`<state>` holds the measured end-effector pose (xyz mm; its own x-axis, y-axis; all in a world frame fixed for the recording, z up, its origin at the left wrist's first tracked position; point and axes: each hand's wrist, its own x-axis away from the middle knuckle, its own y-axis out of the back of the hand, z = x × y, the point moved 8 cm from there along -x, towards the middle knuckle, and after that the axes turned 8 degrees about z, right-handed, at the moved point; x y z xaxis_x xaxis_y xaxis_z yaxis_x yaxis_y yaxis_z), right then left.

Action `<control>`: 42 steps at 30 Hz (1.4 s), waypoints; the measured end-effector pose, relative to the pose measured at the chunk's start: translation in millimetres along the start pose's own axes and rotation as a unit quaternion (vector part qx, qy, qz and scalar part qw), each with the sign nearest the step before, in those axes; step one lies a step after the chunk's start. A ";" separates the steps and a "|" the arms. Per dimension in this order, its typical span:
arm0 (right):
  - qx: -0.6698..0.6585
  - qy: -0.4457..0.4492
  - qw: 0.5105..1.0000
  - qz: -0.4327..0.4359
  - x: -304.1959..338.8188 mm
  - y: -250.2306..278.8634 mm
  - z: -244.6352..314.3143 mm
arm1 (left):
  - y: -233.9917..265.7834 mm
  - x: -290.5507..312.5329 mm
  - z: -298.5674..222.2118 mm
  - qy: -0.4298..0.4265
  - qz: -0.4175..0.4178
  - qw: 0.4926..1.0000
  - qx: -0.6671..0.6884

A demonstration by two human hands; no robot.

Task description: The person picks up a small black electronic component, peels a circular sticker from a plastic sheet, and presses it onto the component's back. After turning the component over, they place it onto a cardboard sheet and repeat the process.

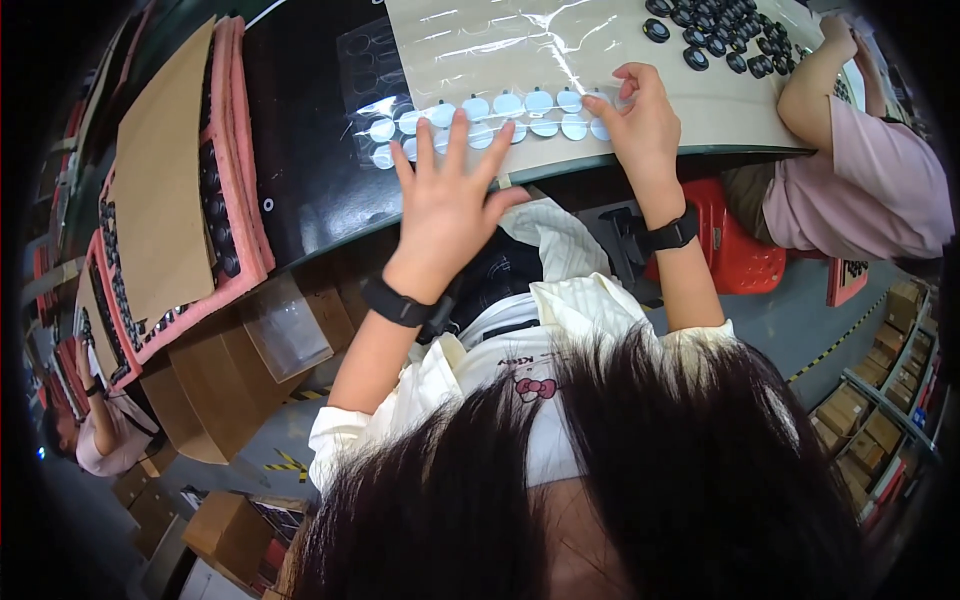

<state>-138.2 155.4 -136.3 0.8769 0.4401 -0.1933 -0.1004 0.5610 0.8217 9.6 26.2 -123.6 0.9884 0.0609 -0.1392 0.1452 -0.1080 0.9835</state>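
Discs: we have pale blue discs (539,101) in two rows at the upper middle of the frame, with clear film (365,72) about them, lying flat near the front edge of the desk (320,200).
Long axis: the rows run left to right across the frame, climbing slightly toward the right, from just left of our left fingertips to our right thumb.
Left hand: our left hand (445,205) is spread wide, back up, fingers toward the top of the frame; its fingertips lie over the lower row, and we see nothing gripped in it.
Right hand: our right hand (645,125) is at the right end of the rows, thumb tip by the last discs, fingers bent; we cannot tell whether it pinches any film.
Nearer hand: the left for the left and middle discs, the right for the right end.
Upper right: black caps (720,38) lie loose on a tan sheet (735,115), with a co-worker's arm (808,100) just beside it.
Left side: we see a pink foam tray (238,130) with cardboard (165,170) over it.
Right of middle: a red stool (745,265) is below the desk's edge.
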 end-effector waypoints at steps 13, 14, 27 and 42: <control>0.051 0.314 0.934 0.165 52.7 -24.0 75.9 | -7.6 -0.7 12.3 0.036 0.014 0.999 -0.013; 0.055 0.291 0.938 0.180 48.4 -20.3 70.7 | -6.6 1.1 13.2 0.020 0.010 1.000 -0.005; -0.033 0.284 0.943 0.170 31.4 -11.1 49.0 | 24.2 10.7 123.7 0.118 -0.151 0.940 0.280; 0.111 0.307 0.929 0.175 41.0 -16.1 53.8 | 0.3 1.8 131.8 0.228 -0.101 0.884 0.395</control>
<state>-75.3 126.7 -128.6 0.3694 0.9231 -0.1073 -0.1700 0.1806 0.9688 17.3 -104.5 -138.8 0.8440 0.5324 -0.0659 0.4812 -0.6971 0.5315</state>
